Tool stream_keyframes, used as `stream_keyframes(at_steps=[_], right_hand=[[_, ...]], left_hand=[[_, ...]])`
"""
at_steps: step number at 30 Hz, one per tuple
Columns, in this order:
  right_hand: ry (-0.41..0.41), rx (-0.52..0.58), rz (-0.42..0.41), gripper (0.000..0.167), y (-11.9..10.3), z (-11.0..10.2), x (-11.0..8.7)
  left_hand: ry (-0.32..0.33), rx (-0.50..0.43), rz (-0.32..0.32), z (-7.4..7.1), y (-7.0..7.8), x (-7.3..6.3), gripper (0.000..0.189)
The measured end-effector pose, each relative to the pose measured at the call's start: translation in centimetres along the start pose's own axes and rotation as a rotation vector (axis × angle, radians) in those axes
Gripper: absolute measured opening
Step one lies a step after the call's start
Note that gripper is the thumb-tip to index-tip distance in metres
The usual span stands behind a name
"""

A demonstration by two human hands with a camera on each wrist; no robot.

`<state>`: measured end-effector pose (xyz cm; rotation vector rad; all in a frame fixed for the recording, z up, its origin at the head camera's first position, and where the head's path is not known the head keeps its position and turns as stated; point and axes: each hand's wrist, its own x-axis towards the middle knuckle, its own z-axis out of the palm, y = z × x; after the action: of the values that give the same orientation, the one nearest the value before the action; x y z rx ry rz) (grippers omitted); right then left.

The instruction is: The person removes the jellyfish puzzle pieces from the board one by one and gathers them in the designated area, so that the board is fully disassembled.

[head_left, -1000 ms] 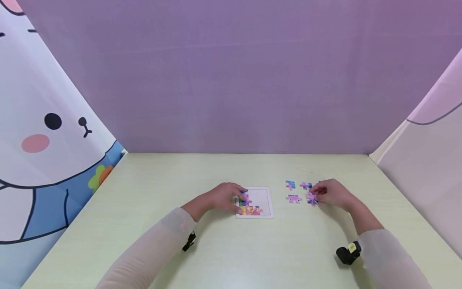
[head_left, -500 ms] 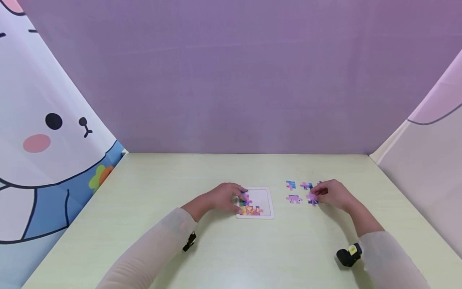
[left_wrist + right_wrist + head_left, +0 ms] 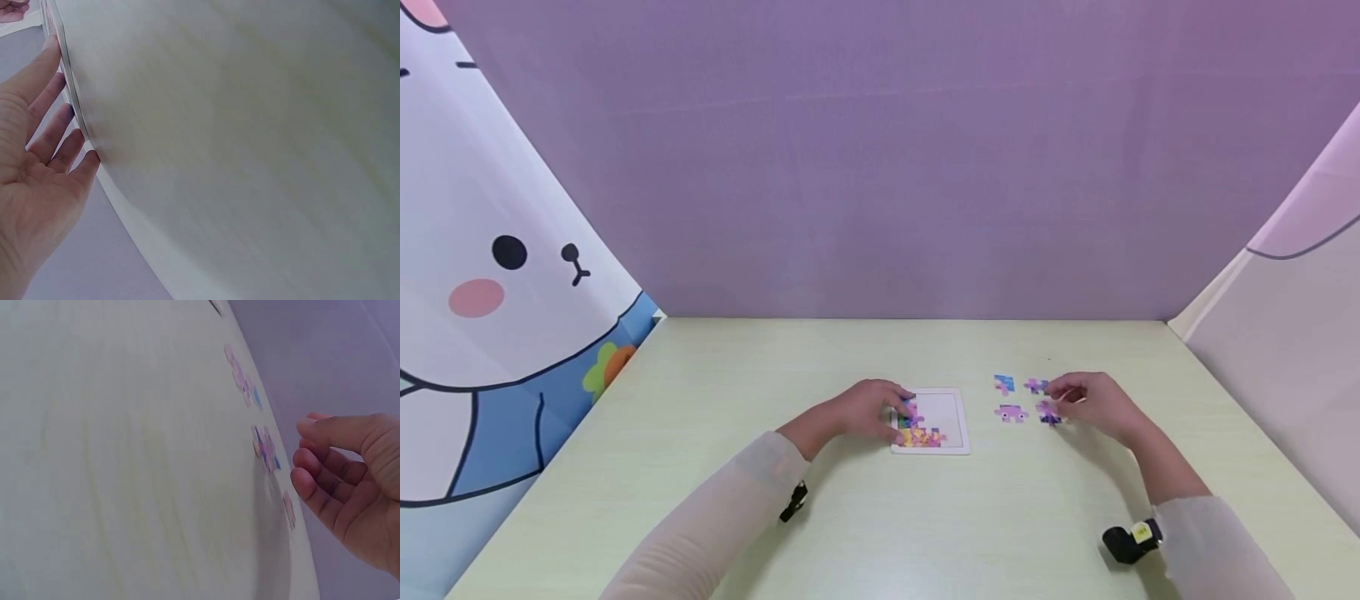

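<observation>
My left hand (image 3: 867, 408) rests at the left side of a square white puzzle tray (image 3: 963, 417), its fingertips along the edge (image 3: 69, 81). Joined puzzle pieces (image 3: 919, 437) fill the tray's left and near sides. To the tray's right, my right hand (image 3: 1093, 402) hovers over loose puzzle pieces, with a pink and purple puzzle piece (image 3: 1048, 413) just below its fingertips. In the right wrist view its fingers are loosely bent, thumb and index finger close together, and no piece shows between them. A pink piece with two round eyes (image 3: 1011, 413) lies further left.
A blue and pink puzzle piece (image 3: 1003, 384) and another puzzle piece (image 3: 1035, 386) form the far row. The pale table (image 3: 880, 525) ends at a purple backdrop (image 3: 880, 208). Black wrist cameras (image 3: 1131, 543) hang below both sleeves.
My right hand has come slightly up and away from the pink and purple piece, uncovering more of it. The right forearm has shifted a little right. My left hand stays in place.
</observation>
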<state>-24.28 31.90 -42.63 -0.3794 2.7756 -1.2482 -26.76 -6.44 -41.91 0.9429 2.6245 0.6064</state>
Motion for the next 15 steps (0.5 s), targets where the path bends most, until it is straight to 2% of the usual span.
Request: stream_keyframes(at_steps=[6, 15], right_hand=[[0.033, 0.088, -0.019, 0.032, -0.8, 0.4, -0.5], [0.007, 0.197, -0.099, 0.031, -3.0, 1.5, -0.6]], left_hand=[[0.002, -0.002, 0.000, 0.1, -0.1, 0.1, 0.037], [-0.004, 0.026, -0.003, -0.1, 0.1, 0.1, 0.037]])
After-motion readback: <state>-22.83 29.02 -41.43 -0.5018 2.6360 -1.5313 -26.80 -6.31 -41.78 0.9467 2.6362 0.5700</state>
